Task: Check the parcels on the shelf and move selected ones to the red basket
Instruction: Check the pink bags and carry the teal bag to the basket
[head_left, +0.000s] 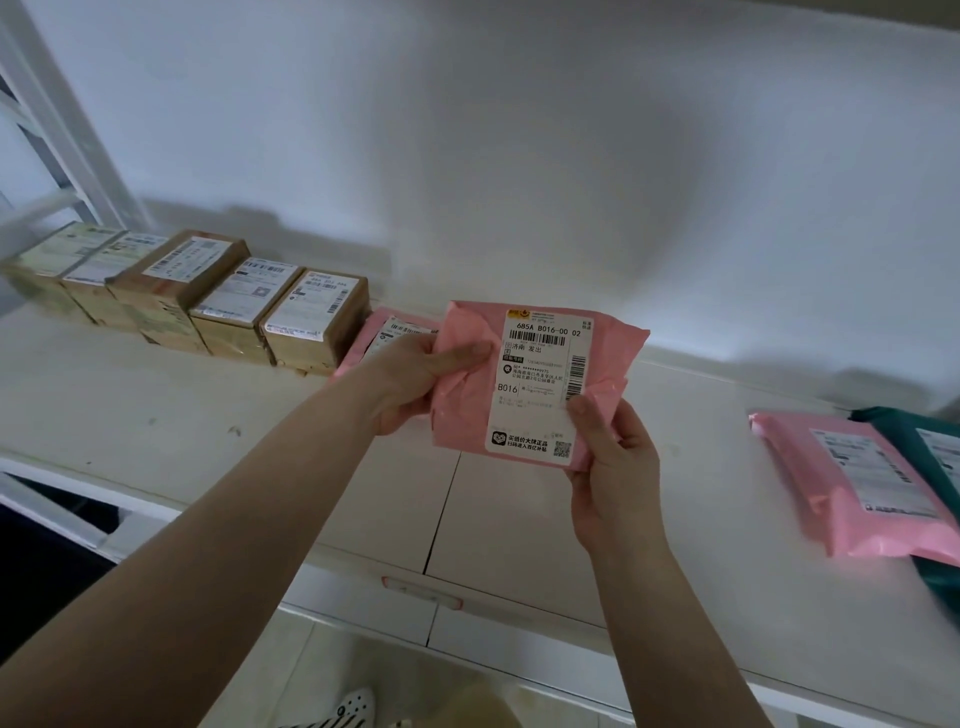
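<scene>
Hands: your left hand (410, 379) and right hand (613, 467) pinch the pink parcel (467, 400) by its edges; slack film may slip.

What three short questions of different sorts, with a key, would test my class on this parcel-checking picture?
1. True or false: both hands grip the held pink parcel.
2. Which code is printed large on its label: A) B016 B) C204 C) A310?
3. What lies at the right end of the shelf?

Key:
1. True: left hand and right hand pinch its edges.
2. A.
3. A second pink parcel overlapping a green parcel.
</scene>
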